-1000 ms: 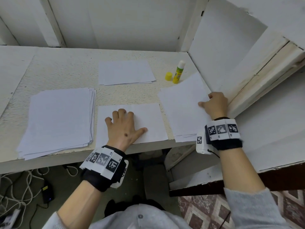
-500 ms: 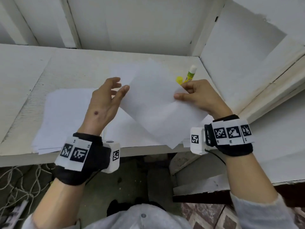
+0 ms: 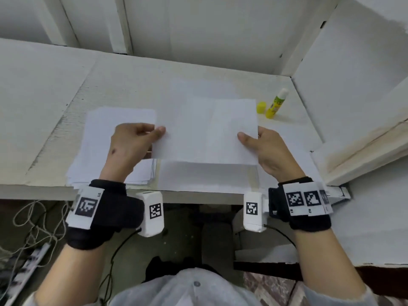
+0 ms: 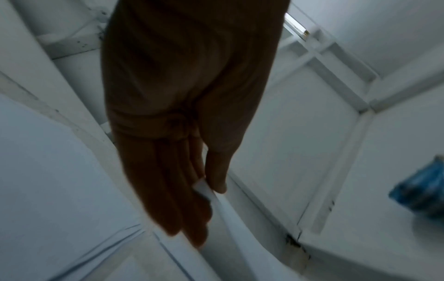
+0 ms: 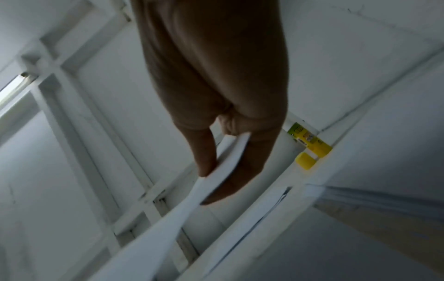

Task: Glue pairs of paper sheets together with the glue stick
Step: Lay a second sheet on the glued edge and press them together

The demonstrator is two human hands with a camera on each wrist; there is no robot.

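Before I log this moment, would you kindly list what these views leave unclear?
- Head view: the held sheet covers the sheet below, so any glue there is hidden.
- Head view: the left hand hides part of the paper stack.
- Right wrist view: the glue stick label is blurred, and the right hand partly hides the stick.
- Left wrist view: a blue object is blurred beyond naming.

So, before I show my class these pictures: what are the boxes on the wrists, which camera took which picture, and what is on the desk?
No machine here: a person works bare-handed, wearing a camera on the head and one on each wrist. The wide picture is the head view; the dark ones look along each hand. The left hand and right hand pinch one paper sheet above the desk. More paper lies there, including a stack on the left. An uncapped glue stick stands beside its yellow cap.
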